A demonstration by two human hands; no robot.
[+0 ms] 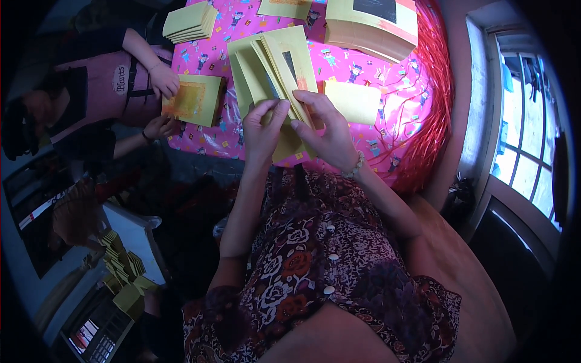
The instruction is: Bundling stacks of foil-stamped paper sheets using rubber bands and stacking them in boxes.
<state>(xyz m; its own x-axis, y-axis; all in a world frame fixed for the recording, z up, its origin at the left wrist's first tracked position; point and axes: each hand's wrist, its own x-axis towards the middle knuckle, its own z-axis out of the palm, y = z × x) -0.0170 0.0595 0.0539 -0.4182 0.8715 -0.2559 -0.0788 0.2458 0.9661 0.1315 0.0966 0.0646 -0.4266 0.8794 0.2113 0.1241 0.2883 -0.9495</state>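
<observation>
Between my two hands stands a thin sheaf of folded yellow paper sheets (273,65), tilted up on its edge. My left hand (261,132) pinches its near end between thumb and fingers. My right hand (333,134) grips the same end from the right, its fingers laid along the outer side. Beneath and around the sheaf lie larger yellow sheets (239,60), one with a dark printed patch partly covered by the sheaf. A low pale yellow paper stack (353,103) rests just right of my right hand.
A pink patterned tablecloth (242,13) covers the table. A thick yellow paper stack (370,37) stands far right, beside loose red strings (437,97). Another fanned stack (190,22) lies far left. At left, another person's hands (163,80) touch yellow paper with an orange square (189,100).
</observation>
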